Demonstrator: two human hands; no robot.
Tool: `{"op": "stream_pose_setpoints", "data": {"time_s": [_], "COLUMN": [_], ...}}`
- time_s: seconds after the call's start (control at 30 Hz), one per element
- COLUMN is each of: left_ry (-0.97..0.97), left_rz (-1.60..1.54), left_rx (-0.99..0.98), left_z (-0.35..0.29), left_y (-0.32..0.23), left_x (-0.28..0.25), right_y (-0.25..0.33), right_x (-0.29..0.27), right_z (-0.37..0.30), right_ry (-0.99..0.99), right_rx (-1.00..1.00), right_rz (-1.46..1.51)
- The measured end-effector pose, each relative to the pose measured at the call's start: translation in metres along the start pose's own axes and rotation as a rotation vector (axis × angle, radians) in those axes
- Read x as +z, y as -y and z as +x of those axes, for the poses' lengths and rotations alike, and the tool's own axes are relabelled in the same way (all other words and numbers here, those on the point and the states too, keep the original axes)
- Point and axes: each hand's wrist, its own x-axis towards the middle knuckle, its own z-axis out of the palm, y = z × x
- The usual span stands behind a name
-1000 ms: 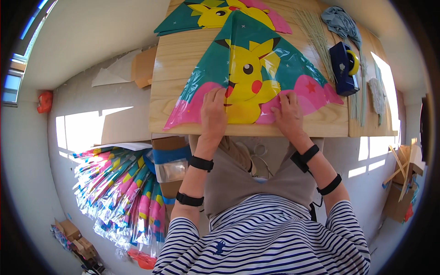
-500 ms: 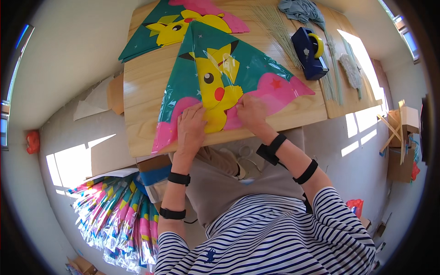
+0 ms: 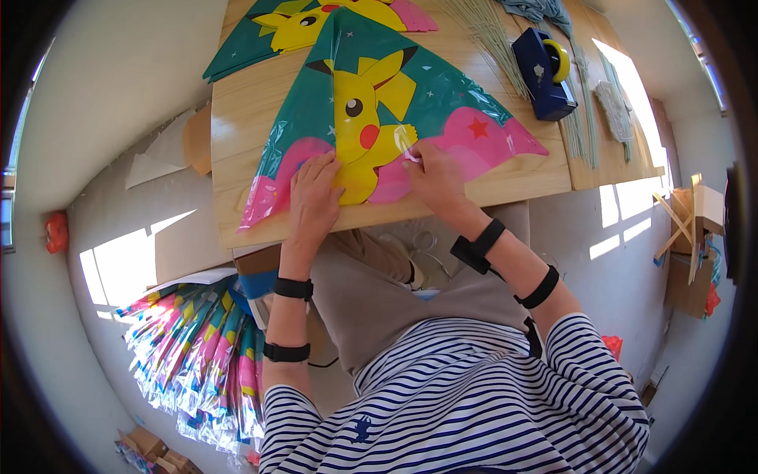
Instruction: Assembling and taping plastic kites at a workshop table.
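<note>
A shiny triangular kite [image 3: 442,103], green and pink with a yellow cartoon animal, lies on the wooden table [image 3: 237,158] with its tip pointing away from me. My left hand [image 3: 316,193] rests on its lower left part, the fingers bent and pressed together at the lengthwise crease. On the lower right part, my right hand [image 3: 436,178] is closed in a pinch. A small whitish glint shows at its fingertips; I cannot tell whether it is a loose strip or a fold of the sheet.
More printed kite sheets [image 3: 268,39] lie at the far left. To the right are thin pale rods [image 3: 493,47], a blue tape dispenser [image 3: 545,75], a clear plastic bag [image 3: 612,107] and a grey cloth [image 3: 541,9]. Many packed kites [image 3: 197,355] fan out below left.
The kite and table sit higher in the picture, and the kite's lower left corner appears farther left. My left hand shifts slightly left; my right hand stays pinched, the whitish glint now showing at its fingertips.
</note>
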Motion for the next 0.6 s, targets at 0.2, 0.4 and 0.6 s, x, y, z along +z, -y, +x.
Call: {"op": "stream_pose_setpoints", "data": {"time_s": [0.2,0.4,0.6], "left_ry": [0.013,0.009,0.116], "left_rz": [-0.121,-0.234,-0.282], "left_rx": [-0.003,0.004,-0.083], "left_z": [0.003,0.013,0.022], "left_y": [0.011,0.019,0.022], "left_x": [-0.007,-0.011,-0.022], "right_y": [0.006,0.009,0.023], "right_x": [-0.020,0.004,0.017], "right_z": [-0.015,-0.012,-0.002], "right_ry": [0.140,0.006,-0.024], "right_rx": [-0.630,-0.755,-0.866], "right_rz": [-0.263,-0.286,-0.224]}}
